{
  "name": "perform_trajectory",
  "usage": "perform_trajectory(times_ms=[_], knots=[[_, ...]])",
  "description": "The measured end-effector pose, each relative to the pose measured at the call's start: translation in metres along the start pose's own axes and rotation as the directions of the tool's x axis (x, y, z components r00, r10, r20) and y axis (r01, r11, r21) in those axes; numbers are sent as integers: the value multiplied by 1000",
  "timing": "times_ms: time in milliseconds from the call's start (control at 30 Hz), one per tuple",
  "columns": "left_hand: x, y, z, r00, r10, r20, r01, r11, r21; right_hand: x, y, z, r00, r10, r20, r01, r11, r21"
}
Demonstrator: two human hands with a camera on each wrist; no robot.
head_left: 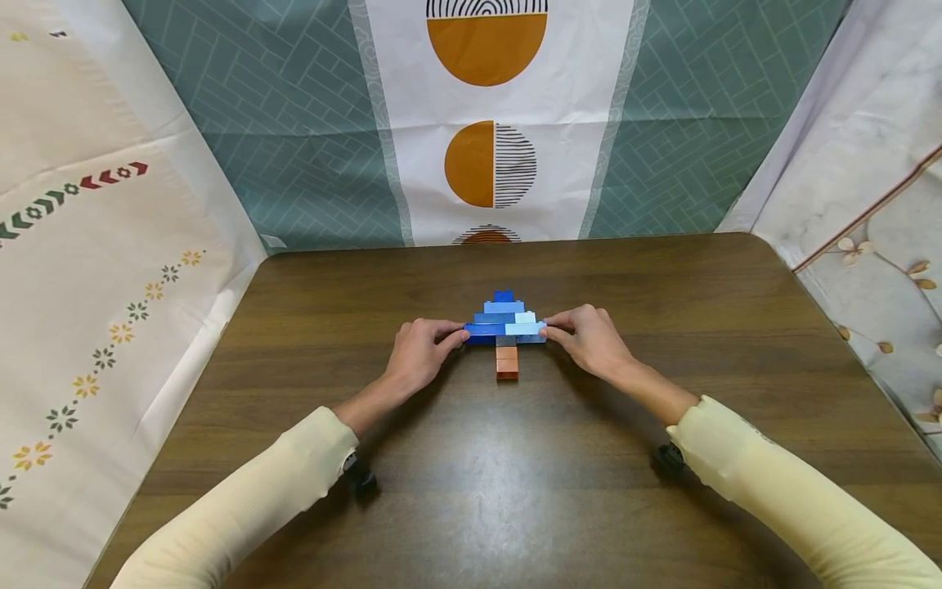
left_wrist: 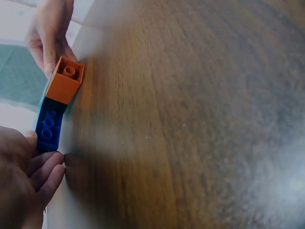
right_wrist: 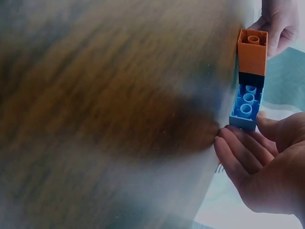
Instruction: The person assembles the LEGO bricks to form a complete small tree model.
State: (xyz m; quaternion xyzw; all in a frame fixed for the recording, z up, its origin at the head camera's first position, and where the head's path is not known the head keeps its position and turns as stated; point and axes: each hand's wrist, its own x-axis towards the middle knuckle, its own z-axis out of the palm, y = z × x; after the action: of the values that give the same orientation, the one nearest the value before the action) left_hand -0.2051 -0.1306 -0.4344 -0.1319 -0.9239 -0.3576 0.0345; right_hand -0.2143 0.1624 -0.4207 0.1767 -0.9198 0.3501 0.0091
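Note:
A tree-shaped build of toy building bricks (head_left: 495, 318) lies flat on the table, its narrow blue tip pointing away from me. Its stepped tiers run from dark to light blue, and a trunk of orange bricks (head_left: 507, 362) points toward me. My left hand (head_left: 417, 356) pinches the dark blue end of the widest tier between thumb and fingers. At the opposite end, the right hand (head_left: 598, 342) pinches the light blue side. Hollow undersides show on the dark blue brick (left_wrist: 49, 126) in the left wrist view and the light blue brick (right_wrist: 246, 107) in the right.
The brown wooden table (head_left: 508, 491) extends on all sides of the build. A teal and white patterned cloth (head_left: 309, 131) hangs behind its far edge. Patterned pale sheets stand along the left (head_left: 81, 311) and right (head_left: 876, 213) sides.

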Motion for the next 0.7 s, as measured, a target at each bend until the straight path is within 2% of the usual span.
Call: perform_trajectory(times_ms=[433,700], knots=[[3,-4,1,1000,21,-21,-19,997,73,3,-1,5,1000,-4,-29,4,1000,19],[1,-7,-7,999,36,-19,-34,997,70,0,-1,1,1000,16,-18,-15,999,43]])
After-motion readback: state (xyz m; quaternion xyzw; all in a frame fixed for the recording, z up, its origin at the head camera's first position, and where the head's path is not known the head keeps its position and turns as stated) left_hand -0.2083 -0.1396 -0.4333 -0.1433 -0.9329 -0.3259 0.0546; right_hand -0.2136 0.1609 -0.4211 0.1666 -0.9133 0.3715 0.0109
